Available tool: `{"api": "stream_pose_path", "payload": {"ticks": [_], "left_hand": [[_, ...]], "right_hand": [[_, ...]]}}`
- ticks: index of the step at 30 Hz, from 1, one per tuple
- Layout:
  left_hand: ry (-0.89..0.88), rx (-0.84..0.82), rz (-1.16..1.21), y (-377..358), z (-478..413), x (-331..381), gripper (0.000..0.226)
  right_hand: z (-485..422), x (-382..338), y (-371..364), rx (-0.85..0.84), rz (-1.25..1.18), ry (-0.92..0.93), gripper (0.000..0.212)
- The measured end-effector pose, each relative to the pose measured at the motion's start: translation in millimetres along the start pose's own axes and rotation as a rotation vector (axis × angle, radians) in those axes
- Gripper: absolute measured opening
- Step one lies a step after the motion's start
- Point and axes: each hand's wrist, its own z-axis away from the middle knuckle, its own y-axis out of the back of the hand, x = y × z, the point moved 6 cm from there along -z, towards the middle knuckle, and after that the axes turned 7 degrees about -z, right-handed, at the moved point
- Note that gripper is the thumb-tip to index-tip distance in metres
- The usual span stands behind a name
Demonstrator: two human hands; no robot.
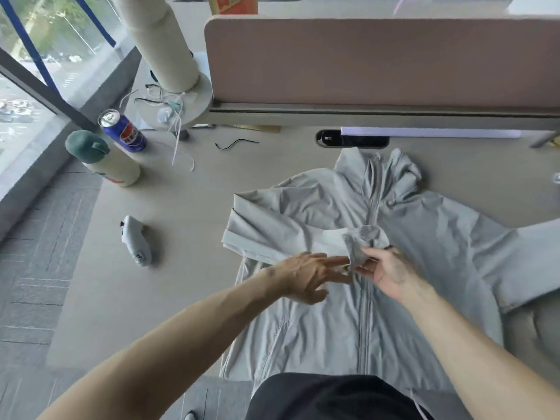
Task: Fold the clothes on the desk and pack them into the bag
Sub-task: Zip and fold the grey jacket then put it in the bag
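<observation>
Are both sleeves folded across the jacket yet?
No: one sleeve lies across the jacket; the other sleeve stretches out over the desk.

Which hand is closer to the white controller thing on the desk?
Left. The left hand is over the jacket, right of the white controller; the right hand, pinching the sleeve cuff, is farther right.

The jacket (303, 328) lies on the desk (181, 207). A controller (138, 241) lies to its left. A can (122, 130) and a bottle (103, 160) stand farther back on the left.
</observation>
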Motion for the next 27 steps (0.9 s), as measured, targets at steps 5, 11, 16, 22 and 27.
{"api": "stream_pose_path", "payload": {"ticks": [5,11,16,22,27], "left_hand": [[0.428,0.189,0.153,4,16,-82,0.051],[0.518,0.078,0.167,-5,9,-97,0.049],[0.6,-0.015,0.319,-34,-28,-52,0.066],[0.527,-0.087,0.68,-53,-62,-13,0.073],[0.213,-0.34,0.532,-69,-50,8,0.047]], "right_hand": [[-11,7,51,0.237,0.08,0.001,0.022],[-9,3,61,0.364,0.269,0.096,0.062],[-15,17,64,0.4,0.222,0.066,0.033],[-1,36,76,0.354,0.021,-0.171,0.033],[-4,42,80,0.284,-0.009,-0.137,0.037]]}}
